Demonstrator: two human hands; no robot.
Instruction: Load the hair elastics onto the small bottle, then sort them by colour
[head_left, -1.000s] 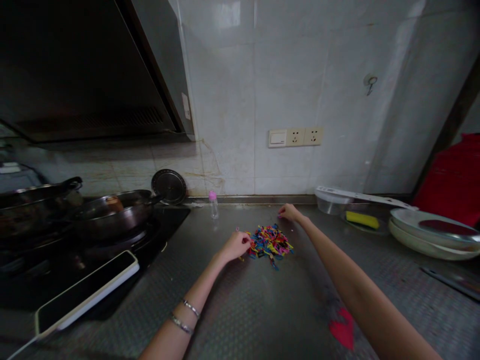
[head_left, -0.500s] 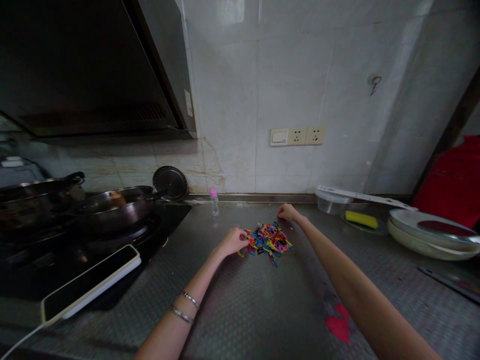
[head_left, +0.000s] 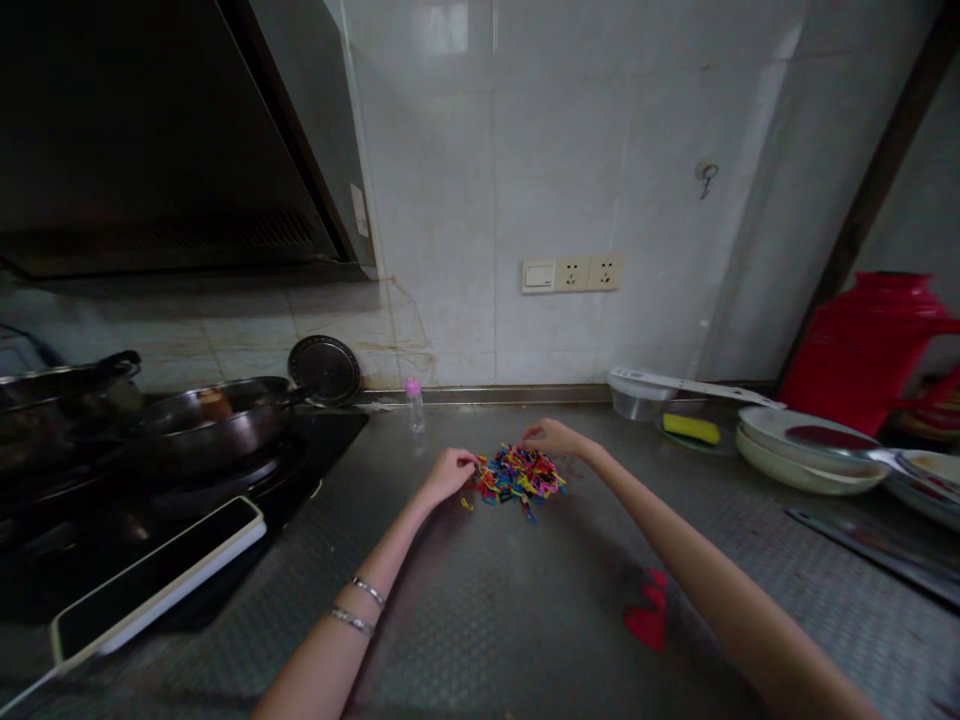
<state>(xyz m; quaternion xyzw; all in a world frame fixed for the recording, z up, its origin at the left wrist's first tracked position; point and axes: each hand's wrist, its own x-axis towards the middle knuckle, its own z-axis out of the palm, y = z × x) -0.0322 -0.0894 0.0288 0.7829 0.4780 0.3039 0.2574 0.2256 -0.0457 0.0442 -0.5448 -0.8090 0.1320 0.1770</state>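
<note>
A heap of small multicoloured elastic bands (head_left: 517, 478) lies on the metal counter (head_left: 480, 620). At its left edge is my left hand (head_left: 450, 473), thumb and fingers pinched together; what they hold, if anything, is too small to tell. My right hand (head_left: 559, 438) reaches over the heap's back right edge, fingers stretched out and apart from the palm, the tips partly hidden. One loose yellow band (head_left: 467, 504) lies just left of the heap. Behind my left hand stands a small clear bottle with a pink cap (head_left: 415, 405).
On the left are a stove with a pan (head_left: 210, 430) and a phone (head_left: 161, 580) at its edge. To the right sit a clear container (head_left: 641, 400), a yellow sponge (head_left: 691, 430), stacked bowls (head_left: 810, 465), a knife (head_left: 870, 550) and a red thermos (head_left: 862, 350). A red patch (head_left: 649, 612) shows near my right forearm.
My right hand has moved left onto the back of the heap. My left hand has drawn slightly back to the heap's edge. The view has turned a little to the right.
</note>
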